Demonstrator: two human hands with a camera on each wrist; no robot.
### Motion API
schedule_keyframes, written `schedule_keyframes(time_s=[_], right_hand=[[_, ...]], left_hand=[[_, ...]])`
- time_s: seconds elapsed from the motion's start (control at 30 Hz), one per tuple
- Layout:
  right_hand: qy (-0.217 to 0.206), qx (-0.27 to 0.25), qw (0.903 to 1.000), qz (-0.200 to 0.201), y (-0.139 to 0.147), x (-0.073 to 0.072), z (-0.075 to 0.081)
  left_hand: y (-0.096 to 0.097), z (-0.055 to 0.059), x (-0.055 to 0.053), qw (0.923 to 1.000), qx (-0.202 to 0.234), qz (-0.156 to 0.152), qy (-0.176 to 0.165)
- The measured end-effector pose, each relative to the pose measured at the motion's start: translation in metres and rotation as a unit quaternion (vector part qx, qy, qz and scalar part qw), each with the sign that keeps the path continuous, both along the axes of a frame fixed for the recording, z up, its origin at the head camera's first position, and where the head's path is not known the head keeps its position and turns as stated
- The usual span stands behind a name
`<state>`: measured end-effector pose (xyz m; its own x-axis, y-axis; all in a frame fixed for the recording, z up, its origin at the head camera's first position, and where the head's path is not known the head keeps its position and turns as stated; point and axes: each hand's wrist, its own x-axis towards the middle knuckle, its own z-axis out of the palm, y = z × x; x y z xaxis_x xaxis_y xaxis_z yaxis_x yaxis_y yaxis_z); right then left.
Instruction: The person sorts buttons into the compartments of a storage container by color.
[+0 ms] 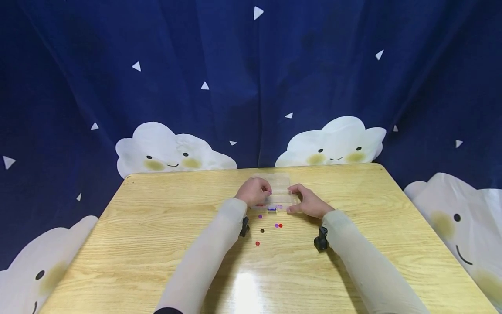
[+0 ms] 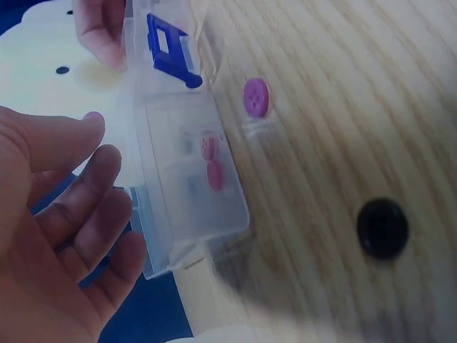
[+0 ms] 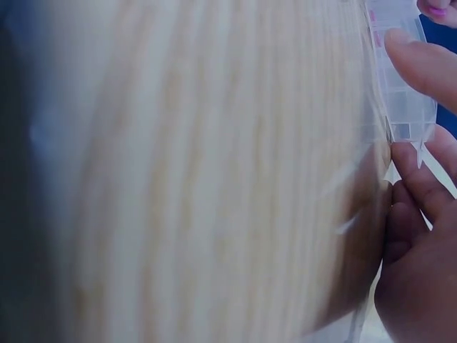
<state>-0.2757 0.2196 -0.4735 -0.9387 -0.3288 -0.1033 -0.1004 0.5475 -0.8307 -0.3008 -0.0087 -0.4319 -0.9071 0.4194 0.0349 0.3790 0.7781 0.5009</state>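
Observation:
A clear plastic compartment box (image 1: 280, 186) with a blue latch (image 2: 168, 51) stands with its lid raised toward the back. My left hand (image 1: 254, 191) is over its left part, pinching a small purple button (image 2: 93, 116) between thumb and forefinger. The other left fingers are loosely bent. At the box's right side my right hand (image 1: 310, 204) grips the wall, thumb at the front and fingers behind, as the right wrist view also shows. Through the front wall, pinkish buttons (image 2: 209, 148) show inside a compartment.
Loose buttons lie on the wooden table (image 1: 164, 244) in front of the box: a purple button (image 1: 260, 216), a black button (image 1: 262, 230), a red button (image 1: 257, 244), and a purple and red pair side by side. A dark blue curtain (image 1: 235, 65) hangs behind.

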Motion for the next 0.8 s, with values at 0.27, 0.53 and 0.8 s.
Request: schedule_keyframes(time_s=[0.27,0.53,0.8], right_hand=[[-0.005,-0.003,1.0000,-0.001,0.003,-0.004,-0.008],[0.002,0.006,1.0000,0.002,0.002,-0.004,-0.007],[0.002,0.005,1.0000,0.001,0.002,-0.004,-0.007]], left_hand=[[0.010,-0.007,0.001,0.9995,-0.030,-0.008,0.002],[0.016,-0.007,0.007,0.9990,-0.036,-0.025,0.003],[0.018,-0.007,0.010,0.9984,-0.040,-0.035,0.019]])
